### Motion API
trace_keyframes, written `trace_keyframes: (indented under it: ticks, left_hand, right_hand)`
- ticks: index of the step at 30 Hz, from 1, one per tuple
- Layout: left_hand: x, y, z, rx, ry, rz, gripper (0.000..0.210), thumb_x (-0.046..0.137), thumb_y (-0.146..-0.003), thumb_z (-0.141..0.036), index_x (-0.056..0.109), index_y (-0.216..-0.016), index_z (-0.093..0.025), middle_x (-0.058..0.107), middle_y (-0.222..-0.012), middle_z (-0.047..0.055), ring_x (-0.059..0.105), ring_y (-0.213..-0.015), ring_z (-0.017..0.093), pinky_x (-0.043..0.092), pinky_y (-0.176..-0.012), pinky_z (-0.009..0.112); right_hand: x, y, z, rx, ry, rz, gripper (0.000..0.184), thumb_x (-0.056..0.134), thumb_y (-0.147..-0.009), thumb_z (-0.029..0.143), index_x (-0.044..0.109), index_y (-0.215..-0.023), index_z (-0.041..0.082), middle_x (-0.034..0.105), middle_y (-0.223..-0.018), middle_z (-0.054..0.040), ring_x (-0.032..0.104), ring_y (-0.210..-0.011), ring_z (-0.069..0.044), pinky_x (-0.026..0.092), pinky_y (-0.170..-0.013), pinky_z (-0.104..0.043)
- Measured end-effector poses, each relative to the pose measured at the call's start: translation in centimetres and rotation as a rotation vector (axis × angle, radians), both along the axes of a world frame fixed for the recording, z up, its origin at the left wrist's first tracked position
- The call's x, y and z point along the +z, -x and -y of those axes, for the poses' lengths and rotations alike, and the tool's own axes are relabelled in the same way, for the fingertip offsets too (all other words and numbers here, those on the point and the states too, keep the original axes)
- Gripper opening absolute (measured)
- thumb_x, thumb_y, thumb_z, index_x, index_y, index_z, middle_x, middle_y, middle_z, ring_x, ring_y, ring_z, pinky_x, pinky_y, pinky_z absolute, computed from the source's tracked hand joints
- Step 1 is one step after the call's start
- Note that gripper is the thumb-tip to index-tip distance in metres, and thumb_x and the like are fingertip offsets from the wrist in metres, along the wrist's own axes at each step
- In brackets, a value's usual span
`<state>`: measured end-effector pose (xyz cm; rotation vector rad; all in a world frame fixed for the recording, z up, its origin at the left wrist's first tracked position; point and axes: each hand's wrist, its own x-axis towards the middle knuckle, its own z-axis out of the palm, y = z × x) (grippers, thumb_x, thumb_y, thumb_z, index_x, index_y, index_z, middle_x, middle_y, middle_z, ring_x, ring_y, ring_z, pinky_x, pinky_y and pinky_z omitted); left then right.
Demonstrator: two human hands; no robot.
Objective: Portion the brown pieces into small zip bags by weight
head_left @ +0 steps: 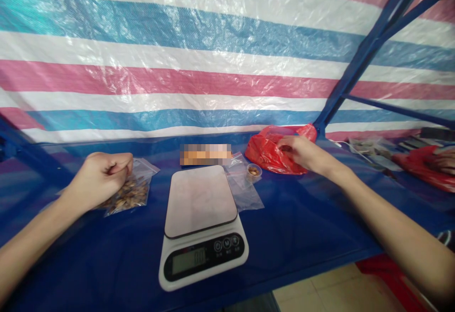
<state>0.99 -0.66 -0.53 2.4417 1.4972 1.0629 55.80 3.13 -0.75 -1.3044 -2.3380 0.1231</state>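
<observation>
My left hand (pixel 103 177) is closed in a fist over a clear zip bag (pixel 133 193) filled with small brown dried pieces. What its curled fingers hold, if anything, is hidden. On the other side, my right hand (pixel 298 151) reaches into the mouth of a crumpled red plastic bag (pixel 263 153), which hides its fingertips. Just left of the red bag, a small clear cup (pixel 253 171) with a few brown pieces sits on a flat clear zip bag (pixel 245 196). Between my hands stands a white kitchen scale (pixel 202 203) with a bare platform; its display looks like zero.
A blurred-out orange item (pixel 205 155) lies behind the scale on the blue table (pixel 302 226). Striped plastic sheeting (pixel 177 65) hangs behind, beside a blue metal frame (pixel 355 65). At far right, another person's hand (pixel 446 160) is at a second red bag (pixel 419 165).
</observation>
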Motion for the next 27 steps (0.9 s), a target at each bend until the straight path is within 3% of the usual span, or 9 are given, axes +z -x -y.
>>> trace_keyframes:
  ticks: [5,10,15,19,27]
  left_hand:
    - [0.3,-0.2,0.1,-0.012,0.031,0.007,0.026,0.048,-0.071,-0.02,0.028,-0.055,-0.025,0.029,-0.052,-0.004,0.031,-0.048,0.011,0.026,-0.048,0.027]
    - [-0.1,0.0,-0.1,-0.015,0.028,0.012,0.027,0.046,-0.072,-0.021,0.025,-0.056,-0.025,0.026,-0.053,-0.004,0.029,-0.048,0.011,0.024,-0.048,0.027]
    - [-0.3,0.3,-0.3,-0.016,0.039,-0.008,0.025,0.044,-0.075,-0.023,0.026,-0.059,-0.026,0.027,-0.055,-0.005,0.031,-0.048,0.01,0.026,-0.048,0.026]
    - [-0.4,0.6,-0.5,-0.015,0.041,-0.018,0.025,0.045,-0.076,-0.025,0.025,-0.06,-0.026,0.027,-0.055,-0.005,0.031,-0.048,0.009,0.026,-0.048,0.024]
    - [-0.3,0.7,-0.5,0.016,0.043,-0.057,0.027,0.045,-0.078,-0.029,0.026,-0.058,-0.025,0.028,-0.052,-0.005,0.031,-0.046,0.009,0.025,-0.047,0.022]
  right_hand:
    - [1.5,0.7,1.1,-0.081,-0.083,-0.092,0.012,0.068,-0.09,0.026,0.08,-0.089,0.022,0.083,-0.093,-0.0104,0.077,-0.083,-0.029,0.057,-0.08,-0.042]
    - [3.1,3.3,3.4,-0.157,-0.211,-0.297,0.023,0.075,-0.094,0.044,0.081,-0.093,0.022,0.084,-0.098,-0.0119,0.077,-0.088,-0.03,0.059,-0.086,-0.045]
    - [3.0,6.9,5.2,-0.007,-0.128,-0.387,0.029,0.078,-0.094,0.049,0.082,-0.095,0.021,0.084,-0.098,-0.0114,0.078,-0.088,-0.027,0.062,-0.082,-0.04]
    - [2.0,8.9,5.9,0.132,0.012,-0.347,0.023,0.078,-0.096,0.043,0.082,-0.098,0.02,0.084,-0.096,-0.0096,0.078,-0.086,-0.024,0.061,-0.082,-0.036]
    - [1.7,9.4,5.9,0.233,0.029,-0.273,0.015,0.073,-0.101,0.034,0.081,-0.099,0.021,0.082,-0.099,-0.0089,0.076,-0.09,-0.022,0.059,-0.084,-0.035]
